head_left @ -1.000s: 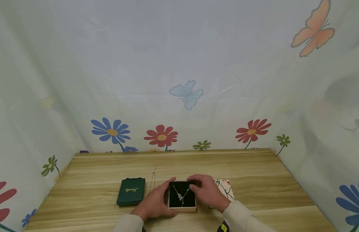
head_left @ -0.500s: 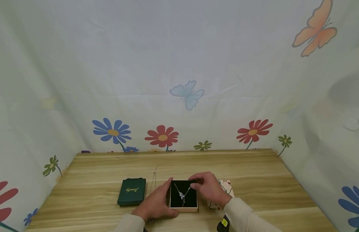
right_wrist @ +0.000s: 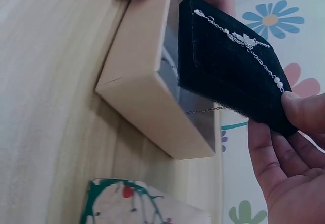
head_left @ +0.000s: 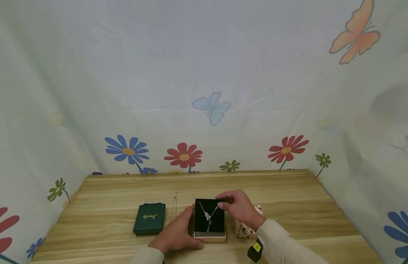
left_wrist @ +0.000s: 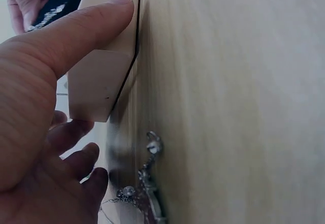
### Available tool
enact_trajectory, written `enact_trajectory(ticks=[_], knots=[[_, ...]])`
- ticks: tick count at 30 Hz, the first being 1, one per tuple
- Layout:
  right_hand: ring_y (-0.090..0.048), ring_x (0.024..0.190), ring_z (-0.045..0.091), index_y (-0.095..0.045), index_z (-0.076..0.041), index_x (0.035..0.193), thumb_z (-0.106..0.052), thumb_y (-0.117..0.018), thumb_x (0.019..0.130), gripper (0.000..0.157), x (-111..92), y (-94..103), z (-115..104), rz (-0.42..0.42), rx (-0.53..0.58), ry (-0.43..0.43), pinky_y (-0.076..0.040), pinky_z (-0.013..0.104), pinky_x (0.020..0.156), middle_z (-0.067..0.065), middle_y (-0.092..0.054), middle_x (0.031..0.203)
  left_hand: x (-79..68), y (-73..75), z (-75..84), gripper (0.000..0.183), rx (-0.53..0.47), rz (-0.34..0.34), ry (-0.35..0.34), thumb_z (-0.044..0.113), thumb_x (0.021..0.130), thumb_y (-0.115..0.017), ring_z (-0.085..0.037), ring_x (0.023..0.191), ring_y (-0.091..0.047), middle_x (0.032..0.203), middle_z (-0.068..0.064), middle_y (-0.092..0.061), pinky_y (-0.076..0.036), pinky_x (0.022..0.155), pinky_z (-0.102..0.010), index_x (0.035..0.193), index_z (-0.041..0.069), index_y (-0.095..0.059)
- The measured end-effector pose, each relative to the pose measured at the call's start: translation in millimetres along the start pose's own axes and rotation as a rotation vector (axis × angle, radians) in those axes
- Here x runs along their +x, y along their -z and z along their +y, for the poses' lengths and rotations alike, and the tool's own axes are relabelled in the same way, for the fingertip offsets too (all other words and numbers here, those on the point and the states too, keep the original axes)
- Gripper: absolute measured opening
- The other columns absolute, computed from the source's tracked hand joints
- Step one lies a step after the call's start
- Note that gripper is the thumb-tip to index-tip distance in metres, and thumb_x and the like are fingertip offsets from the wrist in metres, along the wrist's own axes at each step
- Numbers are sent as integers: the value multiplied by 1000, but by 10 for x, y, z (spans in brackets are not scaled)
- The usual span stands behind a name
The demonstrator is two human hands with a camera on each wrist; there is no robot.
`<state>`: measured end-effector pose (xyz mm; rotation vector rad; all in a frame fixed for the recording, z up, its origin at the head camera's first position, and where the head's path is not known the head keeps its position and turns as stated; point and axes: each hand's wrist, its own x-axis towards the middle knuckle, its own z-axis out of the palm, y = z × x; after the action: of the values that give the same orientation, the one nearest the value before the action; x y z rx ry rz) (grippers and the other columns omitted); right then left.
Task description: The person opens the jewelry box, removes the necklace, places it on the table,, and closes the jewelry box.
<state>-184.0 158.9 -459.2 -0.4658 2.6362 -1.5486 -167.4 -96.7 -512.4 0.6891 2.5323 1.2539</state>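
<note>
My left hand grips a light pink-beige cardboard jewelry box, its thumb along the near wall. My right hand pinches the far right corner of a black velvet insert between thumb and fingers. That insert is tilted, its far side raised out of the box, and the grey inside shows below its near edge. Across its face lies a silver necklace with a butterfly-like pendant and small beads. In the right wrist view a length of chain runs from behind the insert into the box.
Right of the box sits a floral-patterned lid, partly behind my right hand. A dark green jewelry box lies to the left. Between it and the open box, another silver necklace lies on the wooden table, partly hidden by my left hand.
My right hand has lifted the insert's far edge up and out of the box, tilting it with the necklace on it. The left hand keeps its grip on the box.
</note>
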Motion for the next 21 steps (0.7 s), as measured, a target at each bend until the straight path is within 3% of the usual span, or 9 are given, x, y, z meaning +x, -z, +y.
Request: enact_trajectory(ticks=[11,14,17,21], knots=[[-72,102,16,-78,-7,117,-10,-71,98,20,29,104,-100,-7,-2,11,-58,26,83,13,-76,121,-48,-21,35,123,-11,43,20,47,64,-100,-36,144,-48,159,-13,-48,-37,118,-66,161,11,-33],[-72,103,17,-77,-5,118,-10,-71,98,22,34,149,-146,-19,1,33,-58,27,84,16,-75,122,-118,-10,99,120,-27,64,76,55,69,-94,-41,146,-45,162,-17,-43,-38,116,-70,162,10,-32],[-72,104,18,-77,-6,119,-11,-71,98,22,43,185,-194,-26,6,37,-59,30,85,16,-75,123,-183,30,225,103,-44,162,152,62,82,-82,-44,144,-48,159,-18,-47,-43,110,-70,158,8,-40],[-72,106,19,-78,-8,118,-12,-71,98,21,56,220,-256,-31,35,20,-60,32,88,14,-75,123,-196,79,394,73,-126,366,176,63,94,-66,-32,123,-66,136,-12,-68,-56,101,-54,142,8,-61]])
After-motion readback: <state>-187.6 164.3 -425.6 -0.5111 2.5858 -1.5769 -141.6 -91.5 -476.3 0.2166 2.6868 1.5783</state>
